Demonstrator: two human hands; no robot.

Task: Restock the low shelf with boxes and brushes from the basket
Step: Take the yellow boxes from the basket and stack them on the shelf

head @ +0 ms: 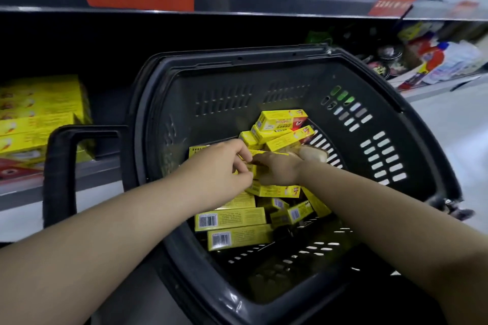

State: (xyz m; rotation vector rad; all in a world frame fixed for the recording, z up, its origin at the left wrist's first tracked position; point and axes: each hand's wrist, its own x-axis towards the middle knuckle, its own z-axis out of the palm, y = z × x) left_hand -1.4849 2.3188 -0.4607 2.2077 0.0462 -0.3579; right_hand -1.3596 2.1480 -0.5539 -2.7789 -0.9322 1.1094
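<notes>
Reaching both hands into a dark slotted plastic basket (412, 145) of yellow cardboard boxes (282, 120).

My left hand (224, 163) and right hand (277, 169) pinch one slim box (260, 153) mid-pile. Lifting it level, I judge, avoids toppling its glossy, sharp-cornered neighbours before the low shelf (15, 190) left, already part stacked.

Basket (412, 145): dark grey plastic, slotted walls, tilted toward the shelf. Yellow boxes (229, 219) heaped loose inside, lying flat at mixed angles, several barcode-side up. Low shelf (23, 187), left of basket: matching yellow boxes (39, 111) stacked flat. No brush clearly made out
</notes>
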